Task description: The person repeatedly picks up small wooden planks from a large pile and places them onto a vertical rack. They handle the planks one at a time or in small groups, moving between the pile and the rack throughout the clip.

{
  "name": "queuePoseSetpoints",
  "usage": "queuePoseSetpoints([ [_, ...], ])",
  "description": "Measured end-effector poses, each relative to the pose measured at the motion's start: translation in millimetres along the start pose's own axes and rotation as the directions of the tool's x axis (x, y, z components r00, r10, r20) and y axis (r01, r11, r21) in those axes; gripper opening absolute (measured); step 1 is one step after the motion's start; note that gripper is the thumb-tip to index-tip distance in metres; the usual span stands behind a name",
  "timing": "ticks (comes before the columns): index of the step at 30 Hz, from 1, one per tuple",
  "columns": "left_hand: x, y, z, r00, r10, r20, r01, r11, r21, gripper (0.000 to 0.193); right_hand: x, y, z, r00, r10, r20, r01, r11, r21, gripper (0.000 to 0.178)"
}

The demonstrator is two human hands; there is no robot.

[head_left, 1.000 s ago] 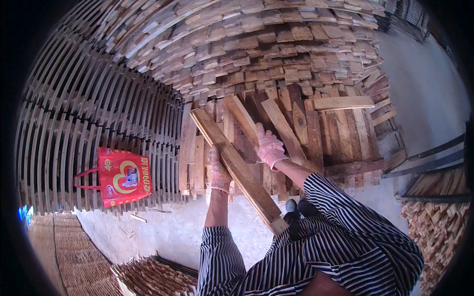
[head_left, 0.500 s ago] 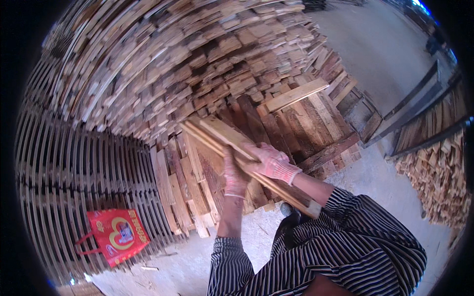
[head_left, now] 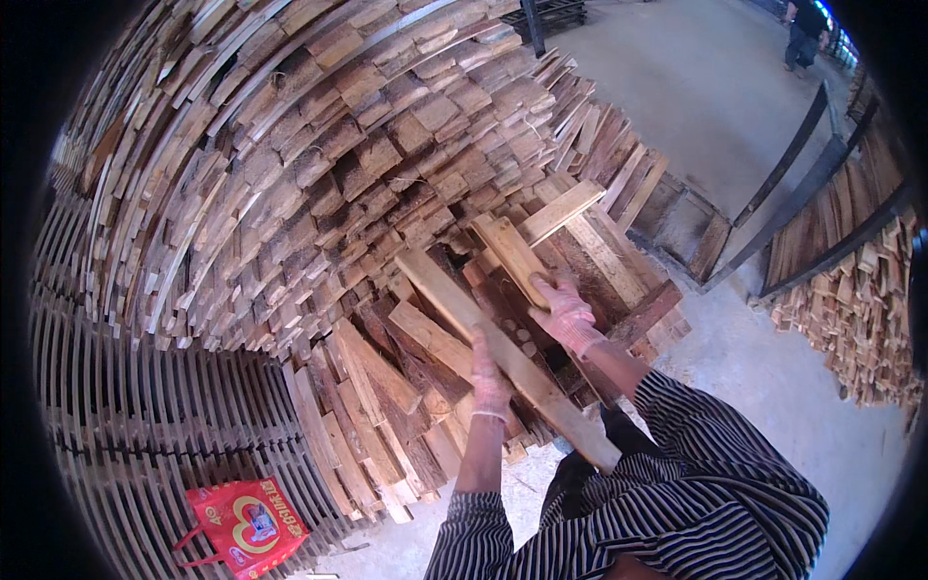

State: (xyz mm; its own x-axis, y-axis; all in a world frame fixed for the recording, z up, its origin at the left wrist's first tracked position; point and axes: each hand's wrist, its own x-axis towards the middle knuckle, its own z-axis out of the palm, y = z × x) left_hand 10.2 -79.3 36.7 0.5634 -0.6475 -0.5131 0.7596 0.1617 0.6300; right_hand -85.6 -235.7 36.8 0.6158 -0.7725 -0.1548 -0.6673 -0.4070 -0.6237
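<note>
Both my hands wear pinkish-white work gloves. My left hand grips the left edge of a long wooden board, which slants from the timber stack toward my legs. To its right, my right hand has its fingers around the near end of a second, shorter-looking wooden plank. The two pieces lie apart, with a gap between them. Beneath them is a low pile of loose planks, partly hidden by the long board and my forearms. Another pale plank lies crosswise beyond my right hand.
A tall stack of timber rises ahead and to the left. Slatted wood rows stand at left, with a red bag against them. Dark metal frames and more stacked wood are at right. A person stands far right.
The boards held together in both hands are now apart: the long one in my left hand, a shorter one at my right. My right hand has moved rightward. A person has come into view.
</note>
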Motion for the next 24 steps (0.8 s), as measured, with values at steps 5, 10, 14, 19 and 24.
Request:
queuePoseSetpoints([
  [5,-6.3,29.2,-24.4,0.990,-0.136,-0.040,0.135,0.991,-0.023,0.060,22.8,-1.6,54.3,0.974,-0.227,-0.010,0.226,0.971,-0.076,0.049],
  [10,9.4,29.3,-6.7,0.986,-0.162,-0.051,0.151,0.974,-0.166,0.065,41.6,-2.7,27.5,0.925,-0.273,0.265,0.322,0.933,-0.162,0.040],
  [14,24.4,29.7,34.5,0.979,-0.150,-0.136,0.144,0.988,-0.055,0.079,38.9,-16.5,-8.4,0.924,-0.373,0.087,0.371,0.928,0.033,0.055],
  [19,23.3,16.8,75.2,0.990,-0.104,0.096,0.105,0.994,-0.014,0.096,-5.1,1.8,-41.0,0.909,-0.311,0.279,0.226,0.927,0.298,0.077],
  [24,24.5,22.7,35.0,0.713,0.697,0.074,-0.268,0.172,0.948,0.085,15.4,52.8,-33.6,0.996,0.005,0.094,-0.013,0.996,0.092,0.074],
])
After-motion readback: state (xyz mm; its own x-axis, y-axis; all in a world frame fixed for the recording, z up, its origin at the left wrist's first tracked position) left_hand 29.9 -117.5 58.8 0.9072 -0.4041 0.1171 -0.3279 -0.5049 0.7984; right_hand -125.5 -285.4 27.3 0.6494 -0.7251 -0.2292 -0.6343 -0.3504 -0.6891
